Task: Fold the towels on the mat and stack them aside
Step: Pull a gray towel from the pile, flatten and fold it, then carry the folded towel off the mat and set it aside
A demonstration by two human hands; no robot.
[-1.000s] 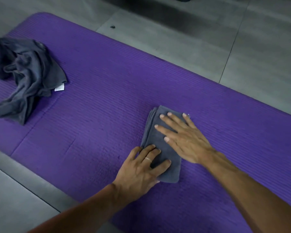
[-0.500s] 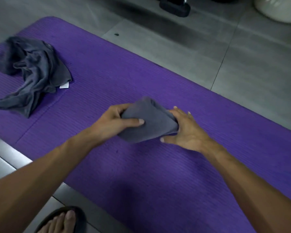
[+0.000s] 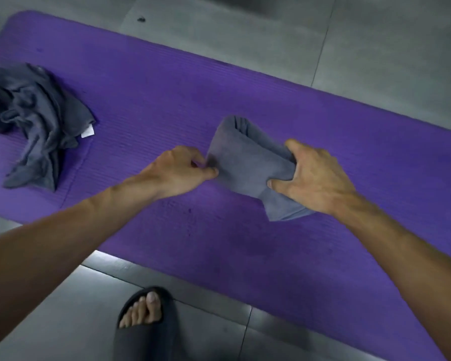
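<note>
Since a moment ago, our left hand (image 3: pixel 182 168) has let go of most of the folded towel (image 3: pixel 248 162), and our right hand (image 3: pixel 315 178) now carries it off to the right, up off the mat.

Closest to us is our foot in a dark slipper (image 3: pixel 143 327) on the grey floor (image 3: pixel 63 308). The floor is made of smooth, hard tiles.

Next comes the purple mat (image 3: pixel 245 256). It looks soft and squishy, with thin lines running along it. We think it gives us a clean, flat place to fold on.

Above the mat we hold the folded towel. It is grey, soft and thick, and its open end at the top bulges like a little pocket. Our right fingers (image 3: pixel 274 183) are curled round its right side and squeeze it, so the layers stay together. Our left fingers (image 3: pixel 208 171) are curled in and touch the towel's left edge. We cannot tell for sure if they pinch it or just steady it. The bottom corner hangs down loose, so the folds could slip open if we let go too soon.

Farther back on the left lies the crumpled towel (image 3: pixel 37 121), in a messy heap on the mat. It is the same grey cloth, with a small white tag (image 3: pixel 88 132) sticking out. We think it is waiting for its turn.

We do not see the stack from here.
</note>
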